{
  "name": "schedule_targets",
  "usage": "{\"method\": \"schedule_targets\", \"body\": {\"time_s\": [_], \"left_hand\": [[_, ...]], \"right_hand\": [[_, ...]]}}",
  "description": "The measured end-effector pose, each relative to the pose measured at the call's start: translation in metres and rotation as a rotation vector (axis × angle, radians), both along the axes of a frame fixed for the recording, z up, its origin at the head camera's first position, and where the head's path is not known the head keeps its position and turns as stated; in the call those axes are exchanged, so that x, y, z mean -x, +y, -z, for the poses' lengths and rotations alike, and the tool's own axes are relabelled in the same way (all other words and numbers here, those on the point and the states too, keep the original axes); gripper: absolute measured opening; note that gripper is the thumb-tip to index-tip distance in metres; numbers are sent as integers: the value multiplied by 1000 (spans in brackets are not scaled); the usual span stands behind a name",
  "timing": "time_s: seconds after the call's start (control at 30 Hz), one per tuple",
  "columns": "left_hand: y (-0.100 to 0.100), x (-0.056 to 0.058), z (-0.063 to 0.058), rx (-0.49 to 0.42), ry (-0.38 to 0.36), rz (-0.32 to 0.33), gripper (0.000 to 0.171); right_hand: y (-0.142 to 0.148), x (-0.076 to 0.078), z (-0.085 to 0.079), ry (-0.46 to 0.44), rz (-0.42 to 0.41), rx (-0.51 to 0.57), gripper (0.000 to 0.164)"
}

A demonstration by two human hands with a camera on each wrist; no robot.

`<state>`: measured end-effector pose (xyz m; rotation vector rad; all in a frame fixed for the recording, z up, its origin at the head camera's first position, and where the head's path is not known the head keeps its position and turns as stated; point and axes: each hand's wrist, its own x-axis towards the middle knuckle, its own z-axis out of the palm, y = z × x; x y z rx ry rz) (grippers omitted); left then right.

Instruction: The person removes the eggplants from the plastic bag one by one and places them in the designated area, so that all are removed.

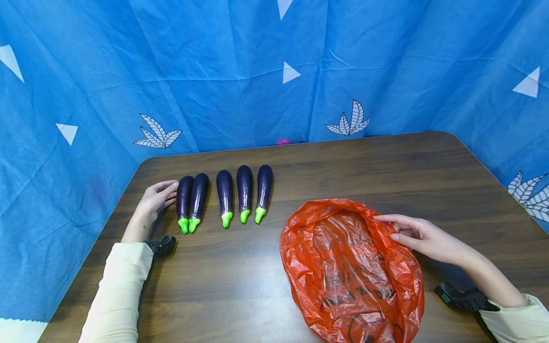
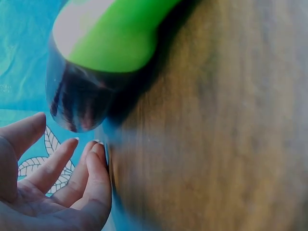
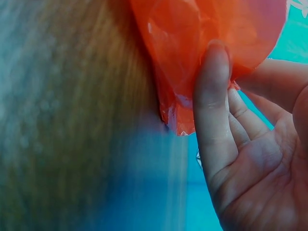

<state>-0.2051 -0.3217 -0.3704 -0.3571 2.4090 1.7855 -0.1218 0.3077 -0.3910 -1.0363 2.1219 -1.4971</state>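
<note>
My left hand (image 1: 159,197) is beside the leftmost eggplant (image 1: 184,202), its fingertips at the dark upper end; whether they touch it I cannot tell. In the left wrist view, the fingers (image 2: 97,180) are loosely bent, with nothing between them and the eggplant (image 2: 77,103) beyond. A second eggplant (image 1: 199,200) lies against the first. My right hand (image 1: 422,236) pinches the right rim of a red plastic bag (image 1: 300,267) between thumb and fingers. The bag lies with its mouth spread wide. In the right wrist view, the thumb (image 3: 211,101) presses on the red film (image 3: 175,43).
Three more eggplants, the nearest (image 1: 225,195), the middle (image 1: 245,193) and the far one (image 1: 264,193), lie in a row, green stems toward me. All rest on a brown wooden table (image 1: 223,286). A blue patterned cloth (image 1: 240,71) hangs behind the table's back edge.
</note>
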Motion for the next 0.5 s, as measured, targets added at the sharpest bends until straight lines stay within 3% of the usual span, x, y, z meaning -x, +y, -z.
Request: {"method": "schedule_targets", "body": {"time_s": [0.3,0.5], "left_hand": [[-7,-13,0,95,65,4,64],[-8,-24,-1,299,202,3,56]], "right_hand": [[1,-1,-2,10,38,-15,46],[7,-1,-7,14,64,-14,47]]}}
